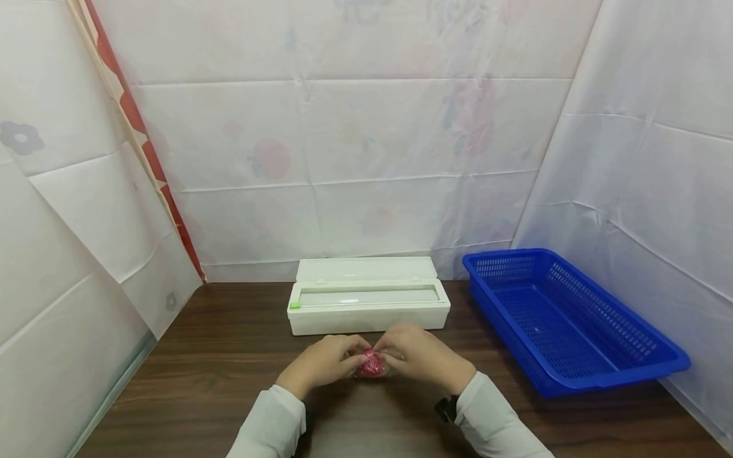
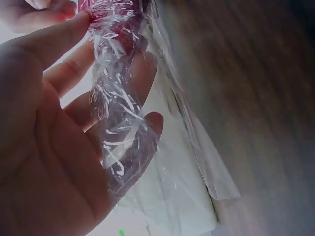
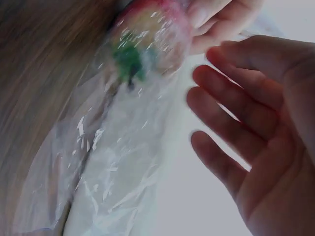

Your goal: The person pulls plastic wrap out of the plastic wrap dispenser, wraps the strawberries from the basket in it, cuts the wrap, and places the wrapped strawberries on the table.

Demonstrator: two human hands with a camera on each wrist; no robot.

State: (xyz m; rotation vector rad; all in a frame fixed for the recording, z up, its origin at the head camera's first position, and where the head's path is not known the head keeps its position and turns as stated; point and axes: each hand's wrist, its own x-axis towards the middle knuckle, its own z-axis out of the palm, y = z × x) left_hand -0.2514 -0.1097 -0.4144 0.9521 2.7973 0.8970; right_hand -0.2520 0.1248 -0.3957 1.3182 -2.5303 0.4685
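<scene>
A red round fruit with a green leafy end, wrapped in clear cling film, is between the two hands in the head view. My left hand holds it, thumb against its side and fingers behind the film. A twisted tail of cling film runs across the left fingers in the left wrist view. My right hand is beside the fruit, fingers loosely bent and holding nothing visible. More loose cling film spreads from the fruit's green end in the right wrist view.
Just behind the hands stands a white cling film box with its lid raised. A blue plastic basket is at the right on the dark wooden table. White printed cloth hangs at the back and sides.
</scene>
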